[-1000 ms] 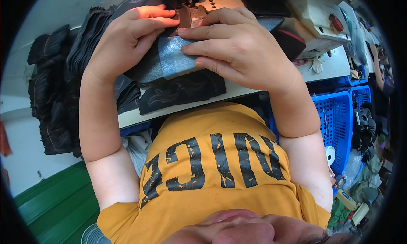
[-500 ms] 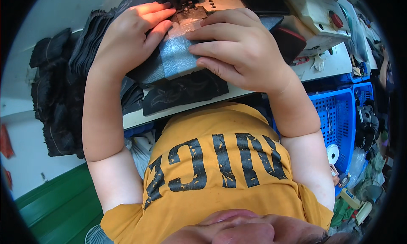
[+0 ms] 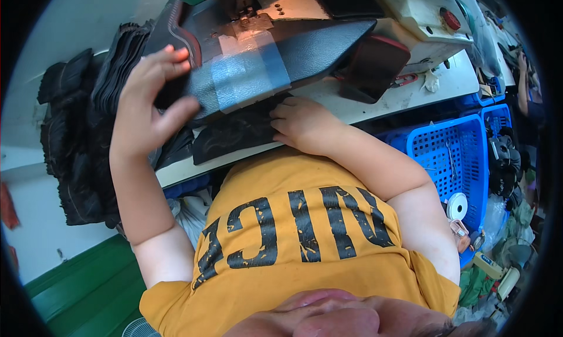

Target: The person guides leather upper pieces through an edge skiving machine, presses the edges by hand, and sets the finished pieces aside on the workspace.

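Note:
My left hand [image 3: 153, 102] is raised at the left of the sewing machine bed, thumb spread from the fingers and slightly blurred. Its fingertips are next to a dark piece [image 3: 186, 37] with a curved reddish-brown edge and a pale stitch line. Nothing shows between thumb and fingers. My right hand [image 3: 308, 125] is low at the table's front, fingers curled over the right end of a flat black piece [image 3: 234, 136] with a faint pattern. Between the hands lies a padded black leather-like cover [image 3: 316, 47] with clear tape [image 3: 251, 73] across it, below the machine's presser foot [image 3: 243, 12].
Stacked black pieces [image 3: 123, 67] and black bundles [image 3: 70, 138] fill the left side. At the right are a cream machine housing [image 3: 416, 14] with a red knob, red-handled snips [image 3: 406, 80] and a blue basket [image 3: 422, 138]. A white spool [image 3: 457, 206] is beside the basket.
Both hands have left the presser foot. My left hand has moved down and left and spread; my right hand has come down to the black piece at the table's front. The taped cover is uncovered.

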### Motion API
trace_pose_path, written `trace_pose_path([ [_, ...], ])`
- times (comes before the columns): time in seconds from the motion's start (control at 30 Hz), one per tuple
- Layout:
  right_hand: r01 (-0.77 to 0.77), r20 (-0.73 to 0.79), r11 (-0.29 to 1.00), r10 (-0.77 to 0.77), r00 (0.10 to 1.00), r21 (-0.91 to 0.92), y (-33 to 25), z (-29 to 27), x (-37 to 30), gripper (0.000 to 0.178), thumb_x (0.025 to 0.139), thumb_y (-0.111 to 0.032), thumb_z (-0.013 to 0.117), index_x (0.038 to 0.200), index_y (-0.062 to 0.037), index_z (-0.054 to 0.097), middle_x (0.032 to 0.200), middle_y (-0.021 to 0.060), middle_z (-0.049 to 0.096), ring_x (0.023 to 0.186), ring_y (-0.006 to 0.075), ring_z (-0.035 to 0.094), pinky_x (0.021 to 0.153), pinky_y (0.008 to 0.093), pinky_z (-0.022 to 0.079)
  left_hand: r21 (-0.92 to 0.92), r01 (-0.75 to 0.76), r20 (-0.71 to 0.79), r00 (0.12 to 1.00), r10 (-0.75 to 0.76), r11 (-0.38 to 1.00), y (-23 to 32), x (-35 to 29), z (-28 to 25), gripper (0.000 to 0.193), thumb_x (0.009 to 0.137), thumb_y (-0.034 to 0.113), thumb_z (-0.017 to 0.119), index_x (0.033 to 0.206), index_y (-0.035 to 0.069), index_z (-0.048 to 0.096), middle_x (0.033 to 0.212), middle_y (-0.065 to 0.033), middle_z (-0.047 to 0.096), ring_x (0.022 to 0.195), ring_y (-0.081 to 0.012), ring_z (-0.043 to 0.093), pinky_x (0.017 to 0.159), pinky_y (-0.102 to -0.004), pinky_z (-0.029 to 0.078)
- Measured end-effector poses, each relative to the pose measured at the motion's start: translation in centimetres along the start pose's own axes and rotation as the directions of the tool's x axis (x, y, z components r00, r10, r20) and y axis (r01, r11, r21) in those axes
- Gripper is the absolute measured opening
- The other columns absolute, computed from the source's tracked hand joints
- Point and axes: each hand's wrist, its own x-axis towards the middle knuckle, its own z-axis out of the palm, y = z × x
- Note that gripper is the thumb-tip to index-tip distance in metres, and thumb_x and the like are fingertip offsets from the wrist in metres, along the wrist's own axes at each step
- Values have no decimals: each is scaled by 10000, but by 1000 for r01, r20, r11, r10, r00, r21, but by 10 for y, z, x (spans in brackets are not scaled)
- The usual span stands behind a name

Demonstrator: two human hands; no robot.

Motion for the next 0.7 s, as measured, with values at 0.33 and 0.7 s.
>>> trace_pose_path([
  [0.33, -22, 207, 999, 28, 978, -34, -16, -28, 14, 199, 877, -206, 757, 989, -43, 772, 1176, 97, 719, 1080, 323, 656, 946, 425, 548, -524, 479, -753, 126, -646, 704, -55, -127, -45, 316, 1035, 30, 649, 1334, -61, 691, 1243, -139, 747, 1079, -197, 700, 973, -338, 560],
  [0.7, 14, 302, 986, 38, 953, -168, -31, -17, 27, 120, 838, -145, 686, 898, -65, 752, 980, 132, 737, 968, 341, 721, 824, 461, 589, 419, 554, -516, 797, -314, 719, -87, -159, -10, 400, 1029, 74, 612, 1401, 186, 710, 1184, -179, 759, 1013, -392, 730, 849, -437, 566],
])
